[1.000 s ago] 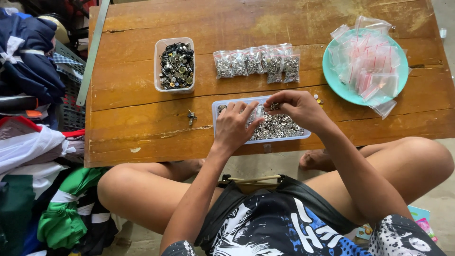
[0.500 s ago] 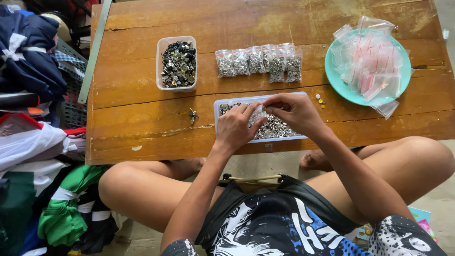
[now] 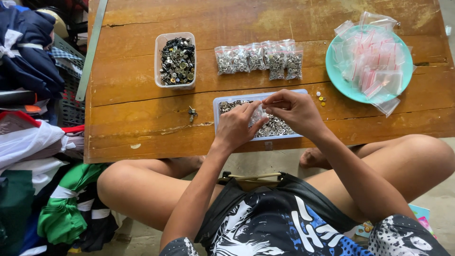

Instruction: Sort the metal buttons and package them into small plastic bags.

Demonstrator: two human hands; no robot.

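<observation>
I sit cross-legged at a low wooden table (image 3: 142,128). My left hand (image 3: 237,127) and my right hand (image 3: 296,111) meet over a shallow clear tray (image 3: 220,102) of small silver metal pieces. Between the fingers of both hands is a small clear plastic bag (image 3: 258,114); the fingers pinch its edges. Behind the tray lies a row of small filled bags (image 3: 260,58) holding the same silver pieces.
A clear tub (image 3: 176,59) of dark mixed metal parts stands at the back left. A teal plate (image 3: 337,76) piled with empty clear bags sits at the right. A small metal piece (image 3: 191,113) and a few tiny loose bits (image 3: 321,98) lie on the wood. Folded clothes (image 3: 33,156) are stacked left.
Both hands stay over the tray, with the fingers shifting slightly on the small bag. Nothing else on the table has moved.
</observation>
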